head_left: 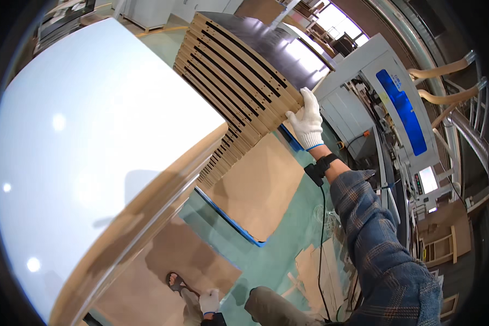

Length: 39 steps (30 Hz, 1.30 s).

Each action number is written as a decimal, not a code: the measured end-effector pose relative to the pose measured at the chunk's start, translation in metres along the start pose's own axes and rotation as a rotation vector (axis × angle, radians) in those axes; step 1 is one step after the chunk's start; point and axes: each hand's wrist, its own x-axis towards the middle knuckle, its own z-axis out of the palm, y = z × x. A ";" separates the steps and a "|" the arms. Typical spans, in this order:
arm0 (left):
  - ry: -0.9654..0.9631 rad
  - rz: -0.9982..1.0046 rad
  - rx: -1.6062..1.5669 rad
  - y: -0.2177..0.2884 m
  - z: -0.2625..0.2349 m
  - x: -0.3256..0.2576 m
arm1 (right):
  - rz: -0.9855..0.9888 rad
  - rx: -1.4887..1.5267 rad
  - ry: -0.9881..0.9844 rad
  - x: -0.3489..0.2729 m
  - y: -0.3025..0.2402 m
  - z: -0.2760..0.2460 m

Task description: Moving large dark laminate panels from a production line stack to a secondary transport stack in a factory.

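Closest to me, low in the view, my left hand (209,300) hangs by my thigh in a white work glove, fingers curled loosely; I cannot tell whether it grips anything, and it touches none of the boards. Beside it I see my sandalled foot (175,281) on a brown sheet of cardboard (146,277) that lies on the green floor (266,261).

Rising over my left side is a big white panel (92,141), glossy on its face, with a raw brown edge that runs diagonally from the lower left up toward the middle. It leans near me and fills most of the left half of the view.

My right arm, in a blue plaid sleeve (380,244) with a black strap at the wrist, reaches up and away. My right hand (307,120), also in a white glove, lies with fingers stretched and close together, pressed flat on the corner of the stack of boards (239,81). The stack has a dark top face and light edges with dark slots and small holes. It stands tilted beyond the white panel, above another brown sheet on the floor.

Farther right stands a grey-white machine (375,87) with a blue panel, and pale curved hoses (445,81) behind it.
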 end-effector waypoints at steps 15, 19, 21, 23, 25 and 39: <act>-0.226 -0.085 -0.591 0.214 -0.042 0.085 | -0.066 0.134 -0.026 0.009 0.014 -0.021; -0.330 0.120 -0.534 0.264 -0.010 0.142 | -0.162 0.127 0.120 0.010 0.020 -0.008; -0.405 0.204 -0.447 0.259 0.009 0.176 | -0.191 0.073 0.210 -0.001 0.010 -0.002; -0.474 0.396 -0.237 0.238 0.029 0.211 | -0.185 0.013 0.325 -0.026 0.001 0.009; -0.458 0.645 0.142 0.231 0.037 0.229 | -0.162 -0.116 0.427 -0.060 0.007 0.034; -0.456 0.901 0.478 0.237 0.014 0.238 | 0.304 0.170 0.120 -0.204 -0.015 0.129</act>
